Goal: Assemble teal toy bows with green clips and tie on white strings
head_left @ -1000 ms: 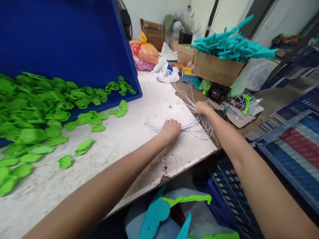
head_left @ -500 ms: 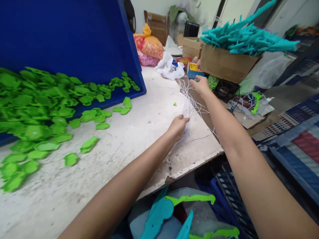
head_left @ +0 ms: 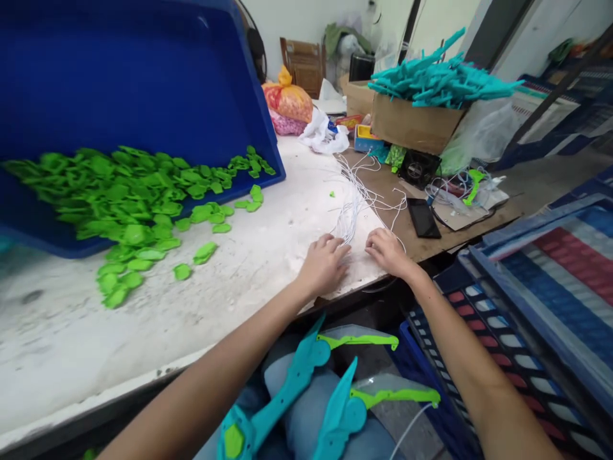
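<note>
White cords lie in a loose, tangled bundle on the right end of the white table, their far ends fanning over the adjoining brown surface and their near ends gathered at the left hand. Bare forearms reach forward from the lower corners and converge, so that the hands sit just beside each other near the table's front edge.

The left forearm slants up and to the right across that edge. Its hand is back up, the knuckles bent and the fingers curled forward over the near ends of the bundle. Its underside is hidden, so I cannot tell whether the fingers pinch any cord.

The right forearm leans up and to the left. The right hand is palm down, its fingers slightly spread, gently bent and pointing toward the left hand; the grip is loose and fairly wide, around nothing visible. One stray cord curves just beyond its knuckles.

A black smartphone lies on the brown surface, past the right wrist. Turquoise plastic pieces with lime-green parts attached lie over the person's lap, below the hands. Well to the left, flat lime-green pieces spill from a tilted blue bin onto the table.
</note>
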The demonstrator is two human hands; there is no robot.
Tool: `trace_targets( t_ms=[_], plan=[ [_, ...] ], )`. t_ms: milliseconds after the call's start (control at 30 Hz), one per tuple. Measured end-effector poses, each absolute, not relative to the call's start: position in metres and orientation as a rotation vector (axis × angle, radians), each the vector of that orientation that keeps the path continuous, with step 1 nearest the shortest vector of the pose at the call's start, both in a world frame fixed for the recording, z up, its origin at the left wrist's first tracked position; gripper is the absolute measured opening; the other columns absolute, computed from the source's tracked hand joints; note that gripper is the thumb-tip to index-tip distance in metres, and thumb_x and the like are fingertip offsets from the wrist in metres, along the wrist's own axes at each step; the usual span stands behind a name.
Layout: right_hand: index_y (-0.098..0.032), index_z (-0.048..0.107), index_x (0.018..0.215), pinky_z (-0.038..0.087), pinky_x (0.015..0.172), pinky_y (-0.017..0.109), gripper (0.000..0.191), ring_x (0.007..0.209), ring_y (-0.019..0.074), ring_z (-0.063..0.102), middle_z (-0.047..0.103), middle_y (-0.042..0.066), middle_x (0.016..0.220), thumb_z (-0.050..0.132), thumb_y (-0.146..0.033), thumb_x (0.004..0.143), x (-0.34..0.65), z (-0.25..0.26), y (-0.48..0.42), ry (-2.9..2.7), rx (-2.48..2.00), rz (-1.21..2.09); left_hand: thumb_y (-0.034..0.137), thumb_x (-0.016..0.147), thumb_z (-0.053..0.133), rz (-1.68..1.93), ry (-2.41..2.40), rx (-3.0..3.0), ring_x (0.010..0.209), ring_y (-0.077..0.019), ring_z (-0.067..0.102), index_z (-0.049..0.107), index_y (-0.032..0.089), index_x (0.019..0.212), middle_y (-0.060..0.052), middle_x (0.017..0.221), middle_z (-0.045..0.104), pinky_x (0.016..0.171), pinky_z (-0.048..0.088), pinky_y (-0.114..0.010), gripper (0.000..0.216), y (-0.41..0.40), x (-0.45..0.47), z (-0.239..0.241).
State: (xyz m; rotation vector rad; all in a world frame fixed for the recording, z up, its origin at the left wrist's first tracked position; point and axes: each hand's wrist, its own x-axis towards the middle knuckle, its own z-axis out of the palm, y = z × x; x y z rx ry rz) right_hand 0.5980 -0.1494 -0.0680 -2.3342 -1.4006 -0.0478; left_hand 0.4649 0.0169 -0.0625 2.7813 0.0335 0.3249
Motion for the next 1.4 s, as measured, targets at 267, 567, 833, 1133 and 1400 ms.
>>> trace_targets(
  t_ms=[267, 567, 833, 1133, 1400],
  plan=[
    [-0.019, 0.067, 0.086, 0.044, 0.081, 0.037, 0.025, 0.087, 0.0214, 0.056, 0.065, 0.007, 0.089, 0.053, -0.04, 0.087, 0.551, -0.047, -0.188, -0.815, -1.926, -0.189, 0.023, 0.087, 0.055, 0.004, 0.538, 1.455, 0.061, -0.0131, 0.061, 0.069, 0.013, 0.083, -0.008, 0.072, 0.07, 0.062, 0.047, -0.026, 0.017, -0.028, 0.45, -0.029],
    [-0.017, 0.074, 0.079, 0.027, 0.046, 0.022, 0.038, 0.05, 0.0068, 0.039, 0.05, -0.004, 0.055, 0.076, -0.052, 0.065, 0.454, -0.072, -0.222, -0.467, -1.301, 0.882, 0.017, 0.089, 0.056, 0.131, 0.547, 1.026, 0.065, -0.0114, 0.062, 0.067, 0.012, 0.087, -0.007, 0.076, 0.07, 0.072, 0.052, -0.028, 0.012, -0.077, 0.425, -0.012],
    [-0.018, 0.073, 0.071, 0.028, 0.043, 0.021, 0.027, 0.049, 0.0069, 0.044, 0.057, -0.002, 0.056, 0.084, -0.04, 0.058, 0.431, -0.084, -0.266, -0.338, -1.224, 0.919, 0.024, 0.092, 0.051, 0.133, 0.558, 1.282, 0.071, -0.0127, 0.064, 0.065, 0.012, 0.095, -0.009, 0.088, 0.071, 0.073, 0.052, -0.028, 0.019, -0.113, 0.41, -0.027],
    [-0.018, 0.07, 0.078, 0.048, 0.051, 0.026, 0.03, 0.056, 0.0135, 0.058, 0.065, 0.001, 0.061, 0.08, -0.039, 0.06, 0.451, -0.13, -0.312, -0.252, -1.569, 0.523, 0.038, 0.08, 0.056, -0.066, 0.655, 1.997, 0.111, -0.0279, 0.06, 0.061, 0.013, 0.116, -0.014, 0.121, 0.065, 0.099, 0.045, -0.041, 0.044, -0.138, 0.275, -0.142],
    [-0.019, 0.069, 0.08, 0.05, 0.066, 0.028, 0.016, 0.066, 0.0163, 0.064, 0.071, 0.003, 0.076, 0.06, -0.033, 0.08, 0.456, -0.154, -0.313, -0.678, -2.033, 0.111, 0.032, 0.082, 0.055, -0.268, 0.556, 1.72, 0.086, -0.0218, 0.066, 0.07, 0.016, 0.092, -0.008, 0.093, 0.073, 0.077, 0.05, -0.031, 0.024, -0.141, 0.312, -0.147]
  ],
)
